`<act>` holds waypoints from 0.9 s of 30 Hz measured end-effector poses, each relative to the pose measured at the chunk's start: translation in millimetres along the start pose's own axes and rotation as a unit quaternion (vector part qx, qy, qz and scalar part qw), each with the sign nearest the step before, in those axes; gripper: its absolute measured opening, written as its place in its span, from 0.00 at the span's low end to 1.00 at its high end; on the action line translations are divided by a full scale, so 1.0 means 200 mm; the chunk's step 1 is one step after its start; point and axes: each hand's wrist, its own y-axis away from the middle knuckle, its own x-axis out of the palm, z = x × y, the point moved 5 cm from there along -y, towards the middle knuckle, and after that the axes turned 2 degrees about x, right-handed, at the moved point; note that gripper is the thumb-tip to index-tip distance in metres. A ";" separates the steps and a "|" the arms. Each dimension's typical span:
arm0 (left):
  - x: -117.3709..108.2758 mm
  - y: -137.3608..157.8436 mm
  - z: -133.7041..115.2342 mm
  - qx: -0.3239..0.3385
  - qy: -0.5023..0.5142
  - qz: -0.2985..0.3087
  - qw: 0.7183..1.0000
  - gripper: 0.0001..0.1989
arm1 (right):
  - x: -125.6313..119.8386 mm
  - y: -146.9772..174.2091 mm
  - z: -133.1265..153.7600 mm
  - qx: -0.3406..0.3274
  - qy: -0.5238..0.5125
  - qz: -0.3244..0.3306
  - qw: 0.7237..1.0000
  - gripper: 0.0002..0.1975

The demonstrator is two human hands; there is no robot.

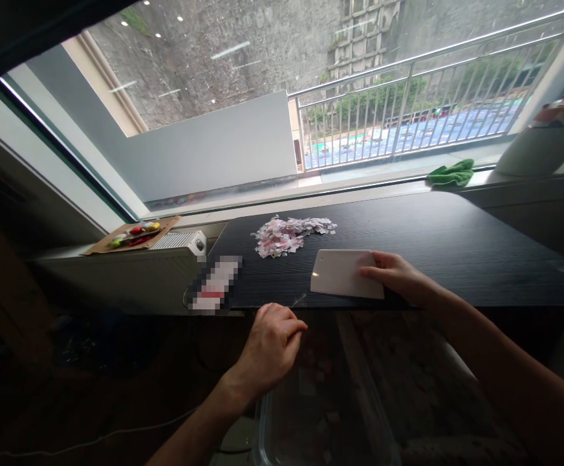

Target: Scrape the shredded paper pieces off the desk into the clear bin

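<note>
Beneath the window (pixel 243 97) I see a black tabletop (pixel 398 236), a clear tub (pixel 261 437) below it, and a paper-scrap heap (pixel 282 237). At the heap's four o'clock, a white scraper (pixel 337 275) runs lengthwise nine-to-three, holed end toward nine, the right hand's (pixel 398 275) fingers gripping its other end; the left hand's (pixel 273 340) fingers curl closed.

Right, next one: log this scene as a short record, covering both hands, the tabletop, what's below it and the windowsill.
Right hand: holds a flat white plate over the dark table
Left hand: fingers curled, by the table's near edge; any contents hidden
Tabletop: heap of paper scraps, apart from the plate, on the window side
Below: clear bin with a few scraps, dimly lit
Windowsill: green cloth, left of a white bottle
</note>
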 end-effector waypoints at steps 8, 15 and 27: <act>-0.09 -0.12 0.09 -0.014 -0.012 -0.095 0.995 0.09 | -0.05 -0.02 0.00 -0.028 0.033 -0.023 0.999 0.13; -0.03 -0.32 0.38 -0.097 -0.053 -0.194 0.975 0.10 | -0.02 -0.19 0.21 -0.188 0.115 -0.104 0.970 0.09; 0.04 -0.31 0.40 -0.106 -0.048 -0.193 0.974 0.08 | 0.06 -0.34 0.23 -0.226 0.230 -0.030 0.946 0.05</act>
